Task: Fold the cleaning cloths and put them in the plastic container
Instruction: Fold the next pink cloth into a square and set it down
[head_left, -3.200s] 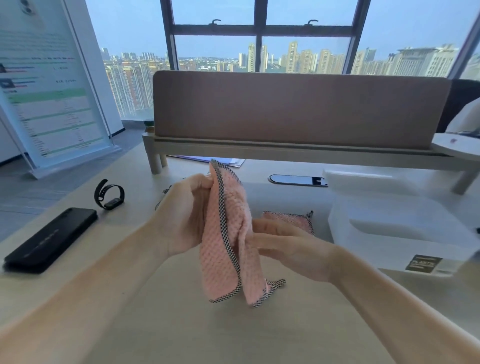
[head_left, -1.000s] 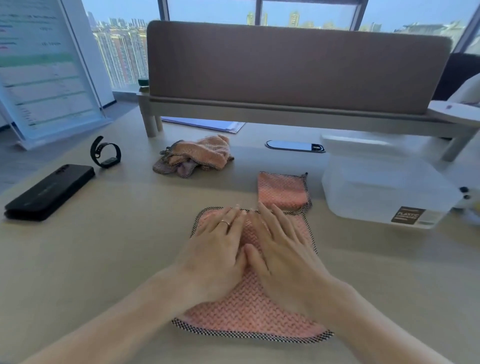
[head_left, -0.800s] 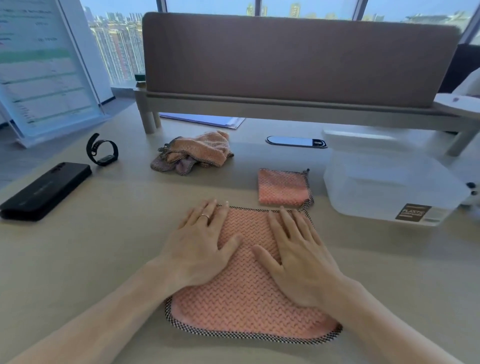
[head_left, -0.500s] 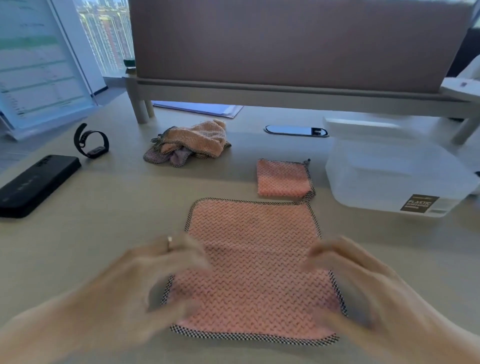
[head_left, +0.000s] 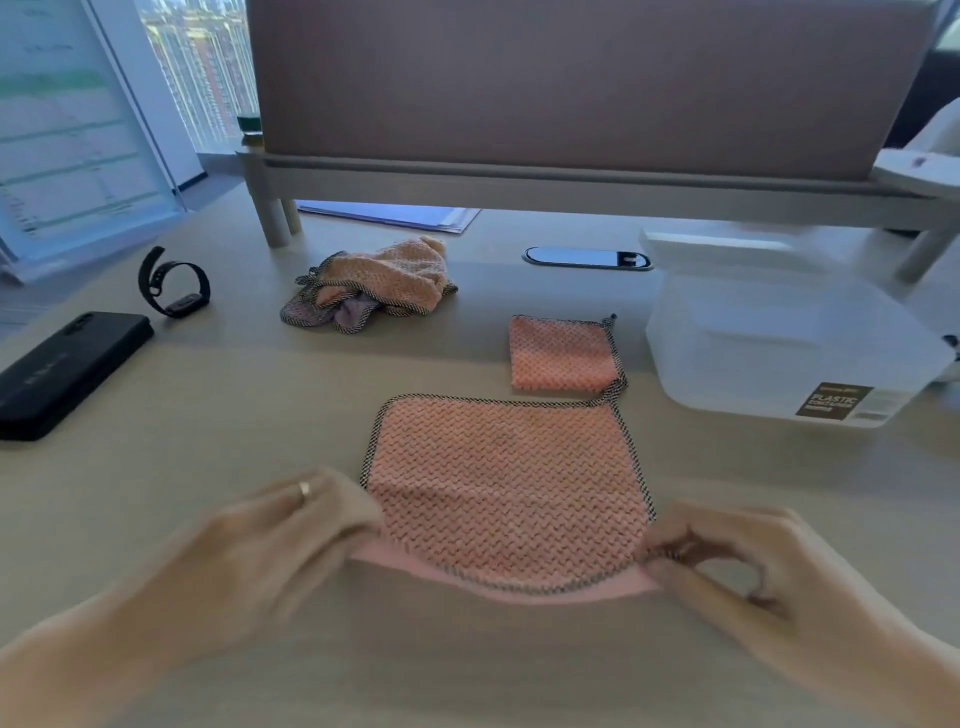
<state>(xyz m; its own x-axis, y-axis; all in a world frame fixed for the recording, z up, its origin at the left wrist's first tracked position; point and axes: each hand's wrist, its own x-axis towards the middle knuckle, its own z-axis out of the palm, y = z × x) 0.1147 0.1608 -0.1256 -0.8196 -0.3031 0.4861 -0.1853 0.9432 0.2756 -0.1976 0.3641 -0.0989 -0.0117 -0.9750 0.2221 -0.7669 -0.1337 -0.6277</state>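
Bare desk (head_left: 182, 499) left, right and near of the flat pink cloth (head_left: 506, 483). Near corners pinched: left hand (head_left: 291, 540) clamped on the near-left corner, right hand (head_left: 727, 566) on the near-right, near hem raised off the desk. Roughly square, no clear long axis; far hem touching the folded cloth (head_left: 563, 353). Right of the flat cloth: plastic container (head_left: 779, 353), contents not discernible. Beyond it to the left: crumpled cloths (head_left: 371, 286).
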